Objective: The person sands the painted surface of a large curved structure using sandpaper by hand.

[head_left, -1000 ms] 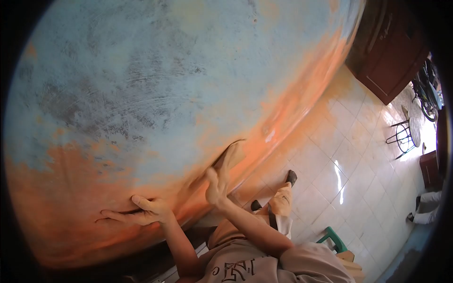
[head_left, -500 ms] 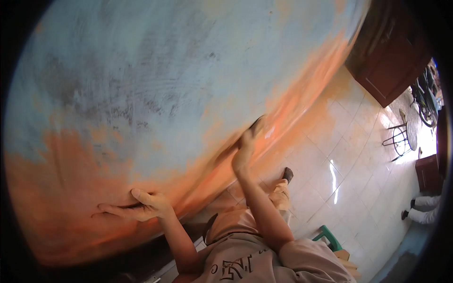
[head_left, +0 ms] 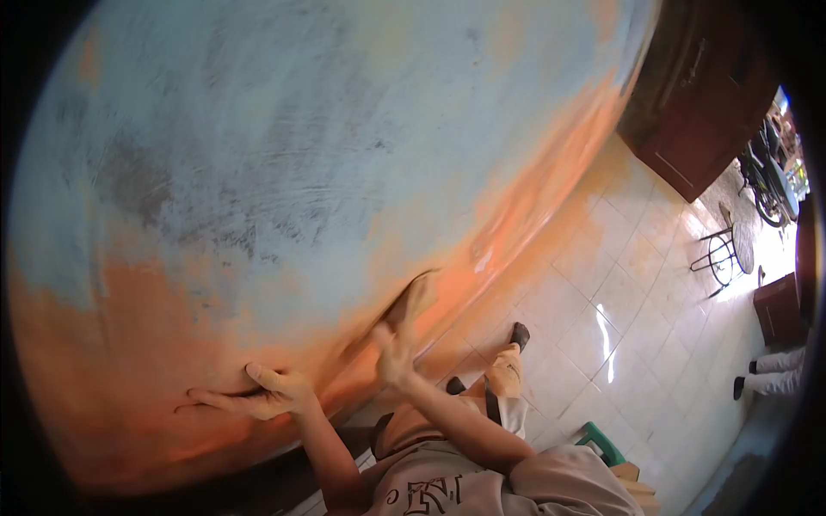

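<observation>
One large curved piece (head_left: 284,163), filling the left and middle of the view, directly in front of the wearer; blue-grey across its broad face, with dark scuffed patches; orange along its lower and right-hand margins, the two colours meeting in ragged blotches, so the finish reads as uneven, its full extent of working impossible to tell; one left hand (head_left: 277,396), laid at the lower orange part, fingers extended and thumb apart, grasping nothing visible; one right hand (head_left: 396,359), blurred, near the lower right edge, at what looks like a thin tan sheet (head_left: 418,297) against the surface; whether its fingers are clenched on that, I cannot tell; the rim curves up to the right, beside tiled floor (head_left: 637,301); open surface lies above both hands, while the wearer's shirt (head_left: 439,482) sits close below; beyond, a dark red cabinet (head_left: 701,120), a green chair (head_left: 602,443) and another person's legs (head_left: 779,372).
</observation>
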A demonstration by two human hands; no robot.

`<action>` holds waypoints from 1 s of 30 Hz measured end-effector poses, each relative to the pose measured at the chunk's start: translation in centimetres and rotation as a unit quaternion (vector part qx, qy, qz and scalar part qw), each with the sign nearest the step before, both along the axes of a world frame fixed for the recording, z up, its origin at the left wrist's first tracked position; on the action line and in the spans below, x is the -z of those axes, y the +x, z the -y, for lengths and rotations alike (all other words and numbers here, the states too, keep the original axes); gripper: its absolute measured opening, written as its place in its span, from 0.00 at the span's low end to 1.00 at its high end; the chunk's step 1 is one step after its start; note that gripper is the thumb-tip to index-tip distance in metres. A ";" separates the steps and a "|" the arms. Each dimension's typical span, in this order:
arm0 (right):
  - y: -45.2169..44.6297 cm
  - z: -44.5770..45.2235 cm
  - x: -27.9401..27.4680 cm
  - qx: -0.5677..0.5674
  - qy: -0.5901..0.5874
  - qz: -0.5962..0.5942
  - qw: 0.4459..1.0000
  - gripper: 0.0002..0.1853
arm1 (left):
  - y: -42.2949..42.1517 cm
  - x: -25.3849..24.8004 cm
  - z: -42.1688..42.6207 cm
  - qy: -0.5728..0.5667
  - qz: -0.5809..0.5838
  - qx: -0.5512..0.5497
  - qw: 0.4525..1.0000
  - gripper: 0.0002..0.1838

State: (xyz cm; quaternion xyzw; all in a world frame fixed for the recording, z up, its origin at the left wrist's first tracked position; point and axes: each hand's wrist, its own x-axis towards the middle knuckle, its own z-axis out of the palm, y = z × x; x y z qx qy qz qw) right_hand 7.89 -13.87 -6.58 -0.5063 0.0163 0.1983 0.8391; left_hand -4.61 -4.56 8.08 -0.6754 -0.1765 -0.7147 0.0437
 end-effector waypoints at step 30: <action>-5.4 -0.4 -1.6 0.140 -0.138 0.420 0.886 0.38 | -1.4 0.4 1.0 0.009 -0.058 -0.173 0.983 0.39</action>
